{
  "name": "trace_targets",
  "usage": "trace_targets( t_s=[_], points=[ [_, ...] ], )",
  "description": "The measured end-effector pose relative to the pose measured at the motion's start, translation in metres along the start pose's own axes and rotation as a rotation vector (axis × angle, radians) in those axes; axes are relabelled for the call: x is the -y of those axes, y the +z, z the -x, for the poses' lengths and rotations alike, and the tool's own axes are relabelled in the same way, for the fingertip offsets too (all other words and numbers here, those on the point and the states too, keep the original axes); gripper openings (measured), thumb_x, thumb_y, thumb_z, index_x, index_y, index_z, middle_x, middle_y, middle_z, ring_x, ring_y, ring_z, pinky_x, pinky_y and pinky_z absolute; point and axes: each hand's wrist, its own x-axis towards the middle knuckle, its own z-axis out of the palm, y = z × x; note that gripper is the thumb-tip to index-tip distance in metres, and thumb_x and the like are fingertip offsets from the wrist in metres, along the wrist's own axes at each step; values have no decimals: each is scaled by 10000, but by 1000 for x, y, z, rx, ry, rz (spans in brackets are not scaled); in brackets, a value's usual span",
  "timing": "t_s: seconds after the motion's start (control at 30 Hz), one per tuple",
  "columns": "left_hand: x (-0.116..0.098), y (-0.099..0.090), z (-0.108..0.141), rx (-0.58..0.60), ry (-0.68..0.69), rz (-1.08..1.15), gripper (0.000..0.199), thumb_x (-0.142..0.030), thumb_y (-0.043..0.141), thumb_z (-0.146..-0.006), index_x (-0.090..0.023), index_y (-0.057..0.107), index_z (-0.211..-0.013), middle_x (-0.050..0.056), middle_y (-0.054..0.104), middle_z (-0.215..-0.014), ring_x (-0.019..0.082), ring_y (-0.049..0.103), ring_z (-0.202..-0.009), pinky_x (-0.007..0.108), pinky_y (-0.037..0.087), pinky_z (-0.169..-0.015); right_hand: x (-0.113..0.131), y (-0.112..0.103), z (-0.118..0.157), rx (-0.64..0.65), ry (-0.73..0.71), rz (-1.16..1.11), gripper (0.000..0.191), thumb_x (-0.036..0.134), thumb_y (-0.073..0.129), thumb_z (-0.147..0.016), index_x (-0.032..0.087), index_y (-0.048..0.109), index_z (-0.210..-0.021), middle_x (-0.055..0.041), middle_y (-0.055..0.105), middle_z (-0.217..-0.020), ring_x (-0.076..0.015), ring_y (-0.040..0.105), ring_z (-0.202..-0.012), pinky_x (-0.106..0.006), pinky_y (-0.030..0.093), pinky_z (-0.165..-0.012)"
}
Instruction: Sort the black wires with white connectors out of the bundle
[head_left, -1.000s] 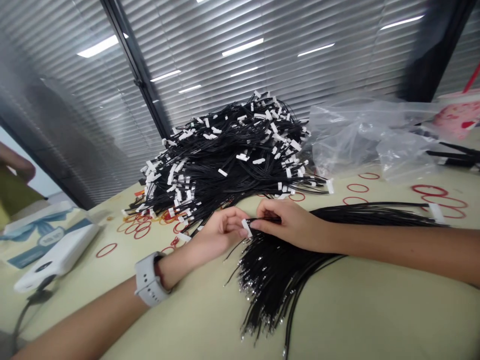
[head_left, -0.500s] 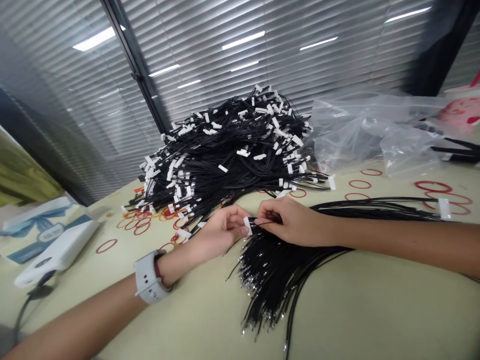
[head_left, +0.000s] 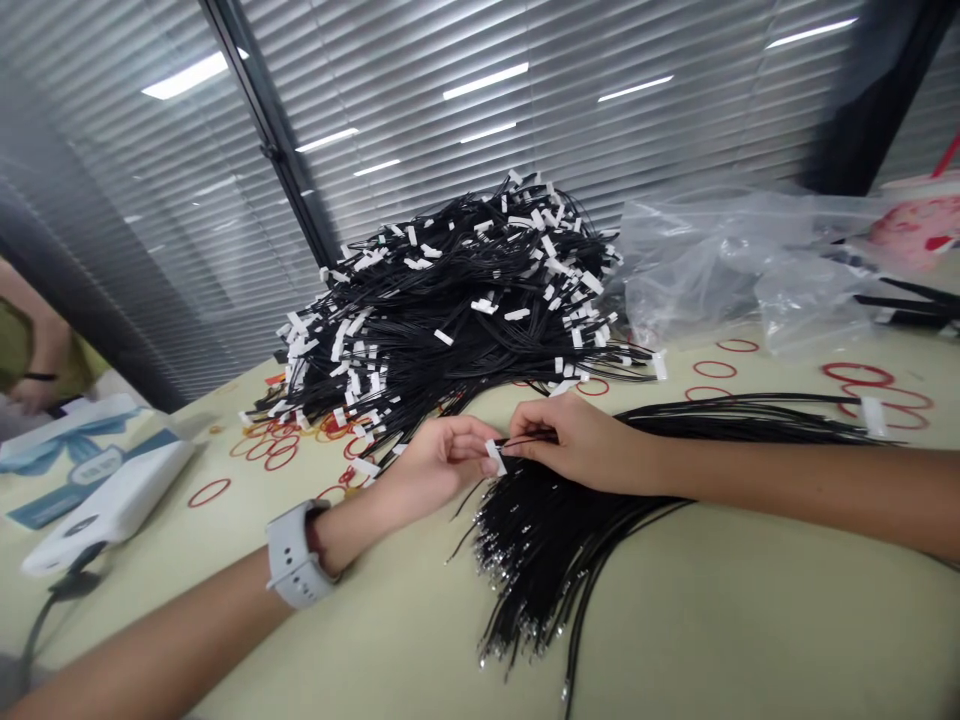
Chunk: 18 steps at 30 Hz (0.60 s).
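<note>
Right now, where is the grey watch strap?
The grey watch strap is around the left wrist, left of centre in the head view, near the left hand.

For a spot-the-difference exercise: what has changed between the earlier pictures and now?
At far left, a co-worker's hand has come into view near the box. The left hand still pinches the white connector, the right hand black wires; the cable pile stayed.
</note>
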Motion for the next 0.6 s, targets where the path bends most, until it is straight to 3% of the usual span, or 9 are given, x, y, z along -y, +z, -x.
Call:
trace_targets(
  t_s=[0.3, 0.6],
  points=[
    [-1, 2, -2, 41, 53, -82, 160, -61, 581, -674, -121, 489, -789, -9, 568, -726, 65, 507, -624, 188, 364, -591, 0, 1, -1, -18, 14, -11, 189, 292, 490, -802, 148, 534, -687, 34, 505, -581, -54, 407, -526, -208, 292, -548],
    [-3, 3, -1, 68, 57, -90, 148, -41, 539, -694, -143, 456, -762, -44, 493, -655, 60, 450, -589, 193, 305, -559, -5, -5, 1, 114, 26, -147, 220, 333, 490, -793, 140, 493, -689, 33, 449, -565, -52, 376, -505, -192, 286, -471]
  ],
)
